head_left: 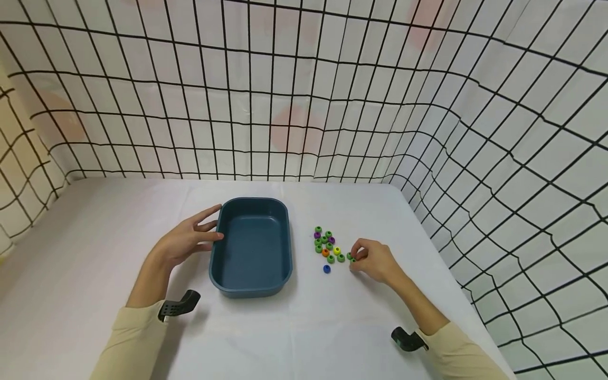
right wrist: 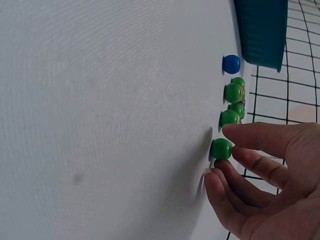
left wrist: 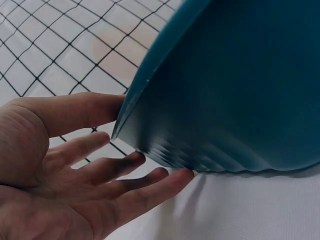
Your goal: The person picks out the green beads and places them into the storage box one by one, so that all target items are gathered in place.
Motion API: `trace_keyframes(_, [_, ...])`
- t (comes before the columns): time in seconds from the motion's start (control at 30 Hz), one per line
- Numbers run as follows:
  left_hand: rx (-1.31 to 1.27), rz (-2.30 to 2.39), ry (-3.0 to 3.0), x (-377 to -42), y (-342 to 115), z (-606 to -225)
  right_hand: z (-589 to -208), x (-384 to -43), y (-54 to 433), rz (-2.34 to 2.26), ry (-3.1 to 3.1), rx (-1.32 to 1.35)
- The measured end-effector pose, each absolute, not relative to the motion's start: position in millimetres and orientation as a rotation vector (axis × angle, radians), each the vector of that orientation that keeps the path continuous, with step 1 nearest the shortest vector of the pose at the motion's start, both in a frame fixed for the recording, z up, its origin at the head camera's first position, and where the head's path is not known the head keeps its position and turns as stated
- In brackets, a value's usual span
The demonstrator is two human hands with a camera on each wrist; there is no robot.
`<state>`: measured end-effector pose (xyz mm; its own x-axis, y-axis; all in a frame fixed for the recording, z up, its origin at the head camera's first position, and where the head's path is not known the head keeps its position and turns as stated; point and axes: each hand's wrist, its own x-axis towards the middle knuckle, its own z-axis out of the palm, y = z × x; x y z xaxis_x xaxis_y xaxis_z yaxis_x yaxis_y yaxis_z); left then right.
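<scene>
A dark blue rectangular tray stands on the white cloth left of the beads. My left hand rests at its left side, the thumb at the rim and the other fingers spread along the outer wall. To the right, my right hand is low over the cloth at the near right end of a bead cluster. Thumb and fingertips close around a green bead, seen between them in the right wrist view. Another green bead lies right beside the thumb tip.
Several round beads lie right of the tray, among them a yellow bead, an orange bead and purple ones. A blue bead sits apart, nearer to me. Black netting over white sheeting borders the table's back and sides.
</scene>
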<state>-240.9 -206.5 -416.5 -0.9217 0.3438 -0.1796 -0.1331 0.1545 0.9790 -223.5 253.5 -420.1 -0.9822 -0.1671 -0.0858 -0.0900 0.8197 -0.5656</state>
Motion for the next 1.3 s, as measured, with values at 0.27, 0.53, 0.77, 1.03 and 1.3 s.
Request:
trace_keyframes(0.27, [0.222,1.843,2.047,-241.9,-206.0,-416.7,-420.8,-222.9,258.2,-0.891,2.881,-0.243])
trace_keyframes(0.53, [0.211,1.818,2.083,-240.2,-204.3,-417.9,-420.3,-221.4,258.3,-0.877,2.903,-0.256])
trace_keyframes(0.77, [0.244,1.809,2.079,-238.9,-206.2,-418.7,-419.1,-219.7,254.1,-0.874,2.911,-0.251])
trace_keyframes(1.03, [0.265,1.87,2.045,-239.8,-207.6,-419.5,-410.2,-220.3,245.9,-0.889,2.945,-0.284])
trace_keyframes(1.3, [0.285,1.866,2.064,-239.9,-208.0,-420.2,-396.3,-228.3,224.6,-0.987,2.959,-0.32])
